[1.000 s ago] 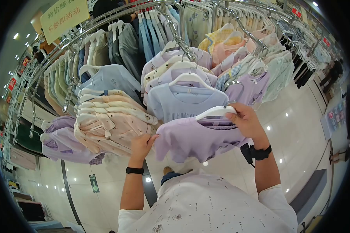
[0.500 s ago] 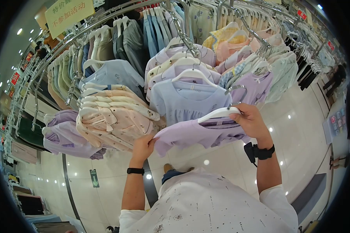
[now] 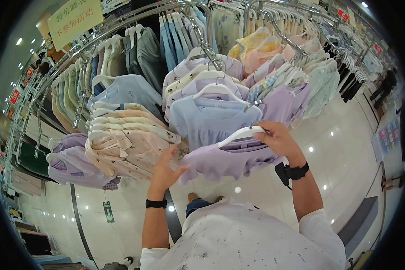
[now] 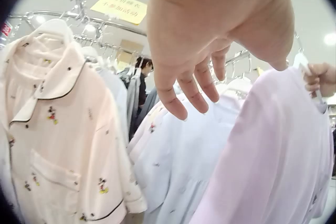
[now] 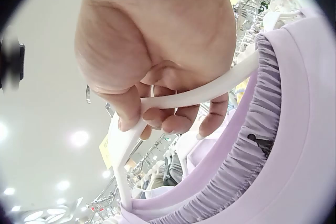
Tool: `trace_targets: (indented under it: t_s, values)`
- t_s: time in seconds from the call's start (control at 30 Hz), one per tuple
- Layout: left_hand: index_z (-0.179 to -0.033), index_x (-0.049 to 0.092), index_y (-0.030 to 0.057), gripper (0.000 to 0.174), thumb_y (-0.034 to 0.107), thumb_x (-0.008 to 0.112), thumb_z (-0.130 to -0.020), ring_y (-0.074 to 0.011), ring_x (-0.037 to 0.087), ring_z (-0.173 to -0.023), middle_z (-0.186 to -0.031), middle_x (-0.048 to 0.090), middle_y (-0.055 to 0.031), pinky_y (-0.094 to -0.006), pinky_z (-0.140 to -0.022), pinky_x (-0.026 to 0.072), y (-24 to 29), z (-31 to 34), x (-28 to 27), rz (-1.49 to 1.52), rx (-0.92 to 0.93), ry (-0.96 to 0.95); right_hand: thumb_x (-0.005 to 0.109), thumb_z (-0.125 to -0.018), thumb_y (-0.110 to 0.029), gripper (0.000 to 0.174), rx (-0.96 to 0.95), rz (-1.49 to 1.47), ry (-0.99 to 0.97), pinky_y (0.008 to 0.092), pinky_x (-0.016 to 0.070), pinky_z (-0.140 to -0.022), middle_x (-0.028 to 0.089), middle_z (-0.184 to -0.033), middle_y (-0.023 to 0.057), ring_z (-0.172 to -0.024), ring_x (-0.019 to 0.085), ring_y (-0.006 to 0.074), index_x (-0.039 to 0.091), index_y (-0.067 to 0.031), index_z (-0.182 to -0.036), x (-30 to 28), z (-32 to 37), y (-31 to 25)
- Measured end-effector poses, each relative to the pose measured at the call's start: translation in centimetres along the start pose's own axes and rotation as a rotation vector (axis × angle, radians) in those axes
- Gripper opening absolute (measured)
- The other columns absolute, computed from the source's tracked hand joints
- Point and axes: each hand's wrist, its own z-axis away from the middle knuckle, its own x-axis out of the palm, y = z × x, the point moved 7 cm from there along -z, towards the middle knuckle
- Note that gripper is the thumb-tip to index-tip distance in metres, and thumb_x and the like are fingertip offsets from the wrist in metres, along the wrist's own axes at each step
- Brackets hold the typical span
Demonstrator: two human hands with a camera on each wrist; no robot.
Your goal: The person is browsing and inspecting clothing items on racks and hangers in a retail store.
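Note:
My right hand [image 3: 276, 138] grips one end of a white hanger [image 3: 237, 135] carrying a lavender top [image 3: 231, 161]. In the right wrist view, thumb and fingers curl round the hanger bar [image 5: 194, 96], and a gathered purple waistband [image 5: 257, 124] shows inside the top's neckline. My left hand [image 3: 164, 174] is spread beside the top's left sleeve, fingers extended and nothing held. In the left wrist view, the left thumb lies close to the lavender fabric [image 4: 278, 134]. Behind the top hangs a light blue top [image 3: 216, 116] on its own hanger.
Peach collared pajama shirts [image 3: 126, 146] hang just left of my left hand. Chrome rack arms [image 3: 207, 47] reach toward me, with more clothes along the rails behind. A yellow sign [image 3: 75, 20] stands at upper left. Below is a glossy tiled floor [image 3: 130, 234].
My left hand has let go of the lavender top's sleeve and opened its fingers. The right hand still holds the hanger, which has shifted slightly left; the sleeve, earlier pulled out, now hangs lower.

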Motion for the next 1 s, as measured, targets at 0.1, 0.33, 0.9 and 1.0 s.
trace_targets:
  t_s: [0.1, 0.33, 0.9, 1.0]
  values:
    - [-0.128, 0.060, 0.0040, 0.056, 0.024, 0.082, -0.081, -0.0279, 0.066, -0.099, -0.114, 0.068, -0.0146, -0.0382, -0.089, 0.0523, 2.7, -2.1, 0.8, -0.035, 0.134, -0.074, 0.069, -0.094, -0.015, 0.019, -0.013, 0.010, -0.045, 0.0282, 0.0418, -0.065, 0.058, -0.080, 0.0015, -0.072, 0.048, 0.0102, 0.068, -0.0012, -0.107, 0.8, -1.5, 1.2]
    - [-0.110, 0.066, 0.0029, 0.029, 0.022, 0.074, -0.089, -0.0300, 0.066, -0.081, -0.093, 0.068, -0.0144, -0.0376, -0.074, 0.0521, 4.9, -5.6, 5.5, -0.054, 0.207, -0.191, 0.069, -0.095, -0.017, 0.017, -0.047, -0.029, -0.046, 0.0274, 0.0398, -0.061, 0.053, -0.075, 0.0004, -0.068, 0.045, 0.0092, 0.067, -0.0016, -0.103, 3.4, -4.1, 0.9]
    - [-0.098, 0.065, 0.0045, 0.019, 0.023, 0.067, -0.094, -0.0327, 0.067, -0.082, -0.095, 0.070, -0.0139, -0.0400, -0.070, 0.0530, -1.2, -17.9, 6.6, -0.005, 0.176, -0.268, 0.066, -0.098, -0.018, 0.022, 0.040, 0.006, 0.079, 0.0269, 0.0425, -0.065, 0.057, -0.085, 0.0001, -0.074, 0.048, 0.0088, 0.066, 0.0003, -0.110, 2.1, -14.2, 2.6]
    - [-0.098, 0.063, 0.0021, 0.022, 0.024, 0.066, -0.094, -0.0370, 0.064, -0.099, -0.114, 0.067, -0.0191, -0.0424, -0.083, 0.0523, -2.5, -18.3, 7.7, 0.065, 0.426, -0.223, 0.066, -0.098, -0.018, 0.025, -0.016, 0.069, 0.058, 0.0275, 0.0451, -0.071, 0.059, -0.097, 0.0029, -0.082, 0.050, 0.0099, 0.065, 0.0005, -0.114, 2.8, -14.7, 2.1]
